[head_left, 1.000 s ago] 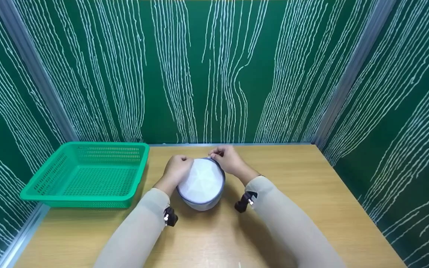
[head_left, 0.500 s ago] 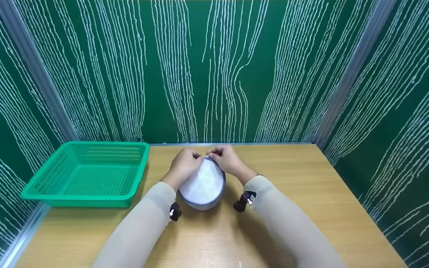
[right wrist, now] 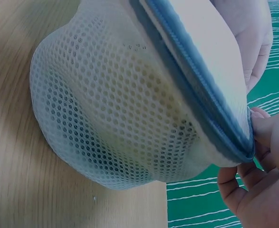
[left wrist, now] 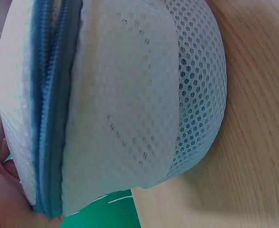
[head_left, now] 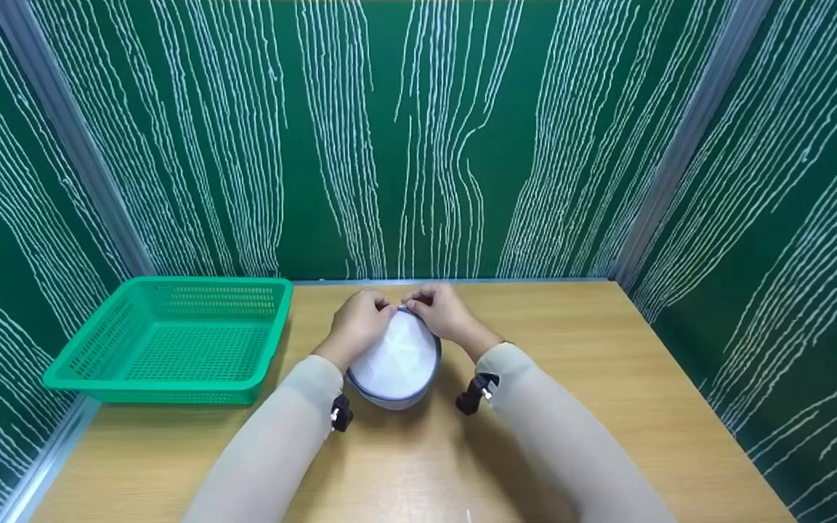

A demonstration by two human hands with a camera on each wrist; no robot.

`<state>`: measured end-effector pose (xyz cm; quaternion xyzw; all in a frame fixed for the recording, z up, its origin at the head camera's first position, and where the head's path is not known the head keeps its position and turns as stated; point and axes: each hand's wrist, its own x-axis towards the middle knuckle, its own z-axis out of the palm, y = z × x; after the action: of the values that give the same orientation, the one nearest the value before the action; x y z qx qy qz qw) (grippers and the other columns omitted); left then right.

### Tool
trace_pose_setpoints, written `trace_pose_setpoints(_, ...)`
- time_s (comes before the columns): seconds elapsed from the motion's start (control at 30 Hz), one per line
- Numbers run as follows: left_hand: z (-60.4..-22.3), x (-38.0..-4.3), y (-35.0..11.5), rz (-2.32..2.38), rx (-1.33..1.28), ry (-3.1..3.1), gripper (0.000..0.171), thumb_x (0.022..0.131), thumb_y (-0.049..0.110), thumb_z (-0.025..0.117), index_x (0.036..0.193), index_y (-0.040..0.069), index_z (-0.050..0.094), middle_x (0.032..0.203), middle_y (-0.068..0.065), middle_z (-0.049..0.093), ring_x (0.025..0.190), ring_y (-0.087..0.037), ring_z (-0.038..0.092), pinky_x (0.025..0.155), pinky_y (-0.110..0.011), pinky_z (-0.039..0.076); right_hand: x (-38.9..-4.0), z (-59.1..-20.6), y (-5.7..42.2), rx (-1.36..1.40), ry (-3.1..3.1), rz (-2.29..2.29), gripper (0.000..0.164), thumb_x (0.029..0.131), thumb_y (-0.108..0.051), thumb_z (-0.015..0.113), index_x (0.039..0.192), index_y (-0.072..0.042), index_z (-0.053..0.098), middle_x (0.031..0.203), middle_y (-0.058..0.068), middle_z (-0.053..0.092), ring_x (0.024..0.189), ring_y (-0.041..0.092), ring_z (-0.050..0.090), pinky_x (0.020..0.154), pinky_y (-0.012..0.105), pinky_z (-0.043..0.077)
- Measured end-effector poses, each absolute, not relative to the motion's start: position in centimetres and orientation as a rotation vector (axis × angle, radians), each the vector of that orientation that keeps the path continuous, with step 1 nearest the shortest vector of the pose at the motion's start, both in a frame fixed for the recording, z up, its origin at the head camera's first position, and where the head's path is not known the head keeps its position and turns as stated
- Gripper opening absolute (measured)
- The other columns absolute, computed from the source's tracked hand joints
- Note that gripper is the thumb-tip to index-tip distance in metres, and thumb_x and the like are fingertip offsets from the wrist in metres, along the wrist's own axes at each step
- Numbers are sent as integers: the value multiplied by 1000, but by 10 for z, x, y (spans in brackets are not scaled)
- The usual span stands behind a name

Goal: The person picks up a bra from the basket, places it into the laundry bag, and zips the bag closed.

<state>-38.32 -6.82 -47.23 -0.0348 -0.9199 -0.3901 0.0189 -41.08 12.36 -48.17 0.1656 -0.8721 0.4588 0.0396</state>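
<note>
A white mesh laundry bag, round and with a blue zipper running round its upper edge, stands on the table in front of me. Its far edge is where both hands meet. My left hand pinches the zipper edge there, fingertips at the blue band's end in the left wrist view. Close beside it, my right hand pinches the same edge between thumb and fingers. The zipper pull is hidden by the fingers. Something pale yellowish shows through the mesh in the right wrist view.
A green plastic basket with perforated walls stands at the left of the wooden table. Green walls with white wavy lines close off the back and both sides. Each sleeve carries a small black camera.
My left hand has moved from the bag's left side up and right to its far edge, next to the right hand. The right hand has barely moved.
</note>
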Motion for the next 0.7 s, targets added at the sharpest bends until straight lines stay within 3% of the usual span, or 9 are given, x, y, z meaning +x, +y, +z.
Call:
trace_pose_setpoints(0.33,-473,-382,-67,-1150,-72,-2867,20,114,30,67,109,16,81,114,-4,79,106,-24,74,95,-44,66,-410,-483,125,491,-2680,1420,12,109,-4,73,111,-4,85,111,14,85,100,20,78,87,30,67)
trace_pose_setpoints(0.7,-476,-380,-75,-1191,54,-2845,22,115,27,66,106,13,80,113,-6,78,107,-27,72,100,-47,61,-409,-484,131,494,-2670,1417,13,108,-1,73,111,-3,85,111,14,85,103,22,78,92,32,67)
